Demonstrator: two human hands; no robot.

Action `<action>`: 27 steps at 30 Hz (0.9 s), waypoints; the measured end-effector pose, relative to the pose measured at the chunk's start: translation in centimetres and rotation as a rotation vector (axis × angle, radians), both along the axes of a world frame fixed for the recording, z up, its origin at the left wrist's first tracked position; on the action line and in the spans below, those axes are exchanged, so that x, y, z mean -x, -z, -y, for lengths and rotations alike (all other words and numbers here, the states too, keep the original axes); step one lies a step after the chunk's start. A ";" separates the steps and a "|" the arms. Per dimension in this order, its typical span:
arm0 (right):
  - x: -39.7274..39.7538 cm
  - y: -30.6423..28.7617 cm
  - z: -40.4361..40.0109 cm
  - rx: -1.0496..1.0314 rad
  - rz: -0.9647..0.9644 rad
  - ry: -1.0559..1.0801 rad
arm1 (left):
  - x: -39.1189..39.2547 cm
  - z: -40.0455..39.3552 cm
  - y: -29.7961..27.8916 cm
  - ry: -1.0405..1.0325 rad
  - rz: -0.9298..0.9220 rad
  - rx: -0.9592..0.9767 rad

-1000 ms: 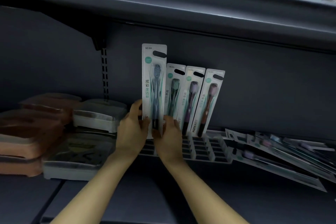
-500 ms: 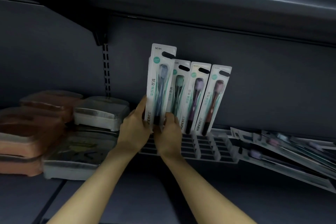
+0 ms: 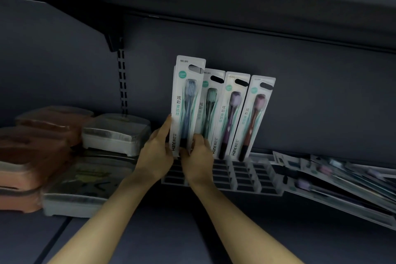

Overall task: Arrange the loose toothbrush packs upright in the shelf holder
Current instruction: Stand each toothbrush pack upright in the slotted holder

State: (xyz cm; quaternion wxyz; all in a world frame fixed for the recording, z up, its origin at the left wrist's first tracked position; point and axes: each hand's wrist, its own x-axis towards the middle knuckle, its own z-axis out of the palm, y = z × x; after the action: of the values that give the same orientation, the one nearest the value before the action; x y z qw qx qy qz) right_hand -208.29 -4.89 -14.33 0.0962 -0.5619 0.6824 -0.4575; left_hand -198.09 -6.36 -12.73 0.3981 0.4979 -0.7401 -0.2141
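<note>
Four toothbrush packs [image 3: 222, 113] upright in holder [image 3: 246, 176], both hands [image 3: 177, 154] gripping the leftmost.

Pack between both hands [image 3: 186, 100]: white card, teal streaks, blue brush. Packs right of the right hand: green brush [image 3: 211, 100], purple brush [image 3: 232, 111], reddish-brown brush [image 3: 255, 113], all black-tipped handles. Boxes left of the left hand: salmon [image 3: 27, 156] and pale grey [image 3: 115, 133].

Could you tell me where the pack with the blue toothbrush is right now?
The blue toothbrush pack stands upright at mid-frame, leftmost in the row, just left of the green pack, its lower end gripped by the left hand and right hand.
</note>
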 end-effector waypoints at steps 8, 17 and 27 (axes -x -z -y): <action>-0.1 0.1 0.0 -0.018 0.000 -0.012 | 0.2 -0.5 -0.2 -0.047 0.019 0.013; -0.2 0.3 -0.5 -0.049 -0.033 -0.026 | -0.1 -0.6 0.2 -0.021 -0.001 -0.031; -0.4 0.5 -0.8 -0.086 -0.056 -0.008 | -0.1 -0.9 0.5 0.007 -0.016 -0.047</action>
State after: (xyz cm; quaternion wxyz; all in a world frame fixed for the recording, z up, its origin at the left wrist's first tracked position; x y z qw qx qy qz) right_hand -207.92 -4.11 -14.82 0.1030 -0.5725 0.7015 -0.4117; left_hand -198.03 -5.45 -13.24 0.3914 0.5027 -0.7334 -0.2371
